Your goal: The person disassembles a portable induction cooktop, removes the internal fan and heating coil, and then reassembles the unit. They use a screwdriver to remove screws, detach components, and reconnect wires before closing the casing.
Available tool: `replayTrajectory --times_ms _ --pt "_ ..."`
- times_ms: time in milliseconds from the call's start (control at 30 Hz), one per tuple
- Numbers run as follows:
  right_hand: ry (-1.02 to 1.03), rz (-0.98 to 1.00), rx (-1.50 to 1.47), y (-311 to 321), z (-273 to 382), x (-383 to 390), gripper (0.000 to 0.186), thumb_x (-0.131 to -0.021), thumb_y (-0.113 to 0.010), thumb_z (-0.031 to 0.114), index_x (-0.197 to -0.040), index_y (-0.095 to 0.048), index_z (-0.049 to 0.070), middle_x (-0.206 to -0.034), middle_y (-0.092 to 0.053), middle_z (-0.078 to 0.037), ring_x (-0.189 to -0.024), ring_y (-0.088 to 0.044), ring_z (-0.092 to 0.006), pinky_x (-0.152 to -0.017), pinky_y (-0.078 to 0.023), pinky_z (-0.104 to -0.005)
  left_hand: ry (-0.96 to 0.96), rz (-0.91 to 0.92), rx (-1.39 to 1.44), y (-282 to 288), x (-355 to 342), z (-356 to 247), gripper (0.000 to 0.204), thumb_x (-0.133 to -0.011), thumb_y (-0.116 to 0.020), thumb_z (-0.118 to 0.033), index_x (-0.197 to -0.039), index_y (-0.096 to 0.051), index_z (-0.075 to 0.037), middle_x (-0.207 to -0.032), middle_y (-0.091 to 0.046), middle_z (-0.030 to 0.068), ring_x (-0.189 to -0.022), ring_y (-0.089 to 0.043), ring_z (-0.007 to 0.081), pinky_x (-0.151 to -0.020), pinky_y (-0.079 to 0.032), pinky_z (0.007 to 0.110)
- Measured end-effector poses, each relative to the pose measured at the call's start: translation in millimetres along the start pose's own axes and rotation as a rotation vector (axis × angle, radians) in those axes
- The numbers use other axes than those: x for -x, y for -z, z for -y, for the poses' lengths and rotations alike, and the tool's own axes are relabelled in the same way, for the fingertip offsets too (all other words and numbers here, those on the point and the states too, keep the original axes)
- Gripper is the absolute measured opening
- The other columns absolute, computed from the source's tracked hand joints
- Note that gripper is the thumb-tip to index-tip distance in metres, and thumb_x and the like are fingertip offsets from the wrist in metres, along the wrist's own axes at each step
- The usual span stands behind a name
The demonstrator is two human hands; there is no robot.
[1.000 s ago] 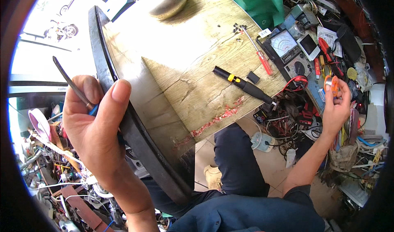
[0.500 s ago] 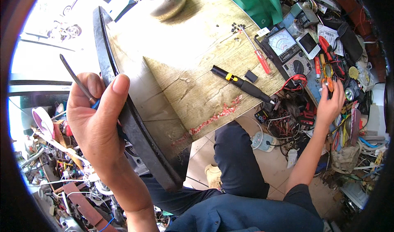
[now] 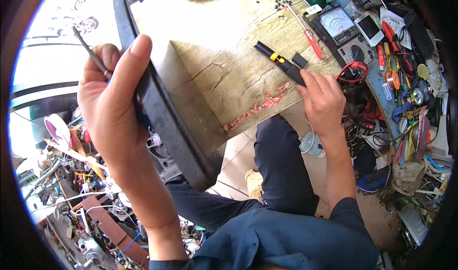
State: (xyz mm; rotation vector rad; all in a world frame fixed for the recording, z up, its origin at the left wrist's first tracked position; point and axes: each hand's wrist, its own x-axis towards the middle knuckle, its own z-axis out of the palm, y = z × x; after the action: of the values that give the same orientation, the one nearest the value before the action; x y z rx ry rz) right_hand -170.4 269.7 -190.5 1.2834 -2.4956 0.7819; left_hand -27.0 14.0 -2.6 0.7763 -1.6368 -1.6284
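A black-framed panel [image 3: 164, 119] stands tilted on edge in front of the person's body, left of centre, covering part of a wood-patterned tabletop [image 3: 229, 74]; whether the two touch cannot be told. The left hand [image 3: 112, 93] grips the panel's edge with its thumb, while its curled fingers also hold a thin dark rod [image 3: 90, 51] that points up and left. The right hand [image 3: 324, 98] pinches the near end of a black tool with a yellow band [image 3: 286, 65], its fingers close together at the tabletop's near right edge. Just beside that tool lies a small black block [image 3: 299, 60]. A line of red and white crumbs [image 3: 257, 111] runs along the near edge. Farther back are a red-handled screwdriver [image 3: 312, 43], small dark bits [image 3: 283, 4] near its tip, and a dial meter [image 3: 350, 36]. To the meter's right lie a white device with a dark screen [image 3: 369, 27] and red-handled pliers [image 3: 390, 31]. At far left, mixed clutter [image 3: 95, 212] lies heaped.
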Motion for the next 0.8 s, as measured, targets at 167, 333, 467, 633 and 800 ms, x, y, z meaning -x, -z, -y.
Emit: replayTrajectory --times_ms 167,333,467,633,800 --pt "-0.063 -0.219 -0.141 34 -14 27 0.040 -0.078 -0.083 0.004 -0.115 -0.071 -0.003 -0.107 -0.073 -0.015 -0.094 -0.066 -0.0333 -0.083 -0.054 -0.0422 -0.015 0.018 -0.063 -17 -4 6 0.033 -0.086 -0.083 -0.006 -0.085 -0.051 -0.014 -0.067 -0.058 -0.0042 -0.048 -0.049 0.0020 -0.046 -0.034 0.016" --pt "-0.478 -0.362 0.144 93 -74 86 0.033 -0.086 -0.082 0.008 -0.116 -0.072 0.001 -0.100 -0.071 -0.014 -0.091 -0.066 -0.0320 -0.082 -0.053 -0.0412 -0.020 0.073 -0.135 -50 -10 19 0.034 -0.085 -0.085 -0.011 -0.083 -0.051 -0.014 -0.068 -0.059 -0.0027 -0.049 -0.050 0.0047 -0.047 -0.038 0.018" --pt "-0.543 -0.324 0.508 133 -142 121 0.034 -0.093 -0.078 0.026 -0.121 -0.073 0.008 -0.104 -0.074 -0.012 -0.094 -0.066 -0.0329 -0.080 -0.053 -0.0434 -0.023 0.114 -0.350 -78 -19 22 0.032 -0.086 -0.083 -0.017 -0.083 -0.052 -0.010 -0.070 -0.060 -0.0008 -0.055 -0.058 0.0078 -0.050 -0.044 0.022" --pt "-0.635 -0.152 0.721 145 -196 134 0.040 -0.097 -0.070 0.039 -0.127 -0.070 0.014 -0.108 -0.075 -0.009 -0.101 -0.066 -0.0312 -0.080 -0.055 -0.0446 -0.196 0.061 -0.616 -108 -56 69 0.030 -0.075 -0.081 -0.025 -0.075 -0.060 -0.003 -0.068 -0.068 0.0134 -0.060 -0.069 0.0221 -0.066 -0.057 0.035" --pt "-0.565 -0.123 0.735 136 -213 133 0.037 -0.100 -0.068 0.038 -0.126 -0.070 0.011 -0.117 -0.074 -0.007 -0.105 -0.066 -0.0305 -0.085 -0.055 -0.0433 -0.195 -0.019 -0.598 -131 -75 77 0.022 -0.069 -0.077 -0.018 -0.071 -0.059 -0.005 -0.066 -0.068 0.0146 -0.064 -0.070 0.0275 -0.070 -0.057 0.038"
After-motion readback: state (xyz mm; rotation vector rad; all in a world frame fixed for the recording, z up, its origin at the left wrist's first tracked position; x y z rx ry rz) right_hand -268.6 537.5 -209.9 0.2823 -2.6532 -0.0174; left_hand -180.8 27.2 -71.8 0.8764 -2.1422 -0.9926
